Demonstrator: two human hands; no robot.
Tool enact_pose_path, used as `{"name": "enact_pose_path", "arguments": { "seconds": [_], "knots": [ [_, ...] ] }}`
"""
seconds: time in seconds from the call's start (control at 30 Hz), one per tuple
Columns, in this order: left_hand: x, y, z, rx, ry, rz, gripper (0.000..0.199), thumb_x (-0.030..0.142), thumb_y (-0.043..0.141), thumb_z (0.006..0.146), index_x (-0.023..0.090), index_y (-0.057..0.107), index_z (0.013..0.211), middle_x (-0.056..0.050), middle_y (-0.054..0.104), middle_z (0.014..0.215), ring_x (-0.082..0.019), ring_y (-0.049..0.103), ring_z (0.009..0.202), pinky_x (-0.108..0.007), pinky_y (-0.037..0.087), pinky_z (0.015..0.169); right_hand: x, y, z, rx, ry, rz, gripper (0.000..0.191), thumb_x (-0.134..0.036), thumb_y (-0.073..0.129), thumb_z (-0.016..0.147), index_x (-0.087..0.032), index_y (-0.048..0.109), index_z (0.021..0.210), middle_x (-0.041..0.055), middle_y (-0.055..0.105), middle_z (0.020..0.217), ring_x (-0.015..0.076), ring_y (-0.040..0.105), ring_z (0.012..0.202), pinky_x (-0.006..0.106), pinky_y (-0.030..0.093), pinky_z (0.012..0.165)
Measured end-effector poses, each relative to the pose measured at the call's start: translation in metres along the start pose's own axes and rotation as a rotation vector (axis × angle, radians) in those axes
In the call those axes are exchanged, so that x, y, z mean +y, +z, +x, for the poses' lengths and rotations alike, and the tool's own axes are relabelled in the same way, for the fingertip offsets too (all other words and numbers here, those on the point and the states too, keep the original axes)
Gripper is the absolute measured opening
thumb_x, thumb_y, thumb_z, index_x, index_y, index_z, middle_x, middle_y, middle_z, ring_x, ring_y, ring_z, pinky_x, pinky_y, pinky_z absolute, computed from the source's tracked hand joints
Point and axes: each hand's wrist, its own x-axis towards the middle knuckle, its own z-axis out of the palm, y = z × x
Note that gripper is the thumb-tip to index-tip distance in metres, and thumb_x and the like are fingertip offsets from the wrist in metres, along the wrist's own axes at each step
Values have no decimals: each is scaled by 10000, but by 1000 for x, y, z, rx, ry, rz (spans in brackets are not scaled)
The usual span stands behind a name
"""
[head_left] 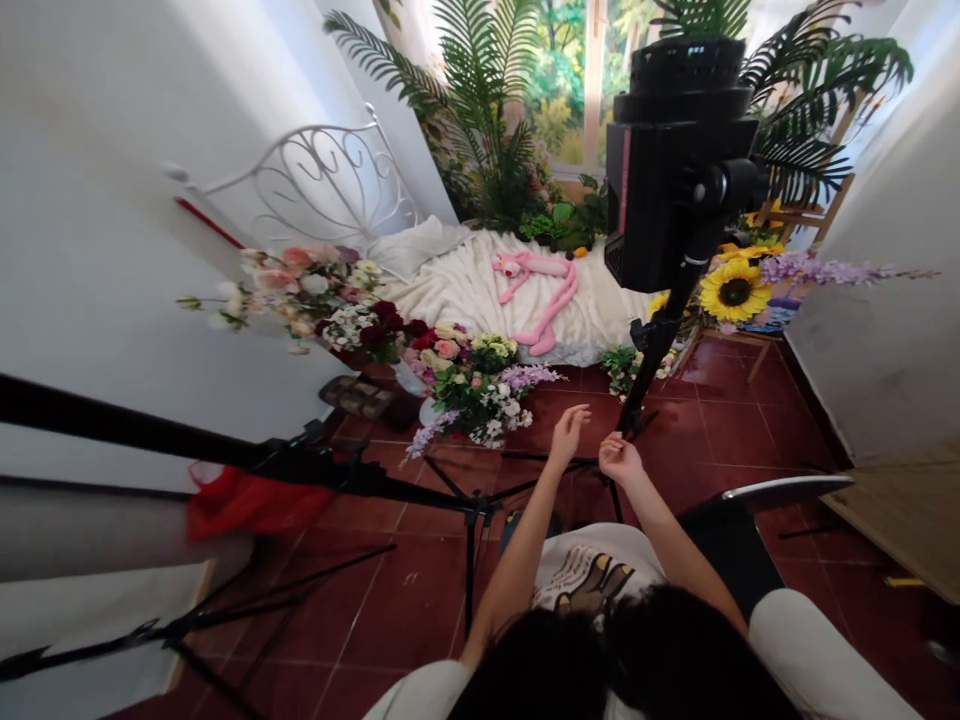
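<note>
My left hand [570,437] is raised in front of my body. Its fingers stretch loosely to the right, slightly bent and apart, and I see nothing in them. Just to its right, my right hand [620,457] has its fingers curled inward; whether something small sits in them I cannot make out. The two hands are apart. Close beyond the right hand rises the black pole [657,345] of a stand, and from this angle I cannot tell if they touch. A large black lamp [660,190] is mounted on that pole.
A bed with a cream blanket [450,290] holds a pink plush toy [551,290]. Artificial flowers [480,390] stand in front, sunflowers [735,290] at right. Another black stand [300,465] crosses the left side above a red bag [255,500]. A dark chair [739,545] is at my right.
</note>
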Motion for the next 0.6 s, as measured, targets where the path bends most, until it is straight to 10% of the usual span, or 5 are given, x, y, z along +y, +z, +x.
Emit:
{"name": "enact_pose_path", "arguments": {
  "seconds": [0.3,0.5,0.6],
  "knots": [
    [26,-169,-62,984,110,159,453,572,406,876,165,603,846,-41,653,802,-119,603,701,-256,505,735,81,27,38,-42,231,-532,185,-38,403,728,-199,419,639,-78,354,465,60,338,359,135,314,370],
    [74,-218,-115,1412,174,275,384,518,426,901,169,583,867,-39,632,843,-135,597,801,-264,482,817,187,51,73,-253,490,-1121,171,-184,405,862,-202,424,693,-63,431,484,70,379,393,141,309,387],
    [86,-238,-122,1446,200,364,393,515,435,902,173,576,1033,-85,625,1055,-163,583,995,-300,446,938,247,80,93,-531,470,-1681,153,-300,461,897,-183,518,817,-10,587,626,83,483,459,167,365,425]
  ]
}}
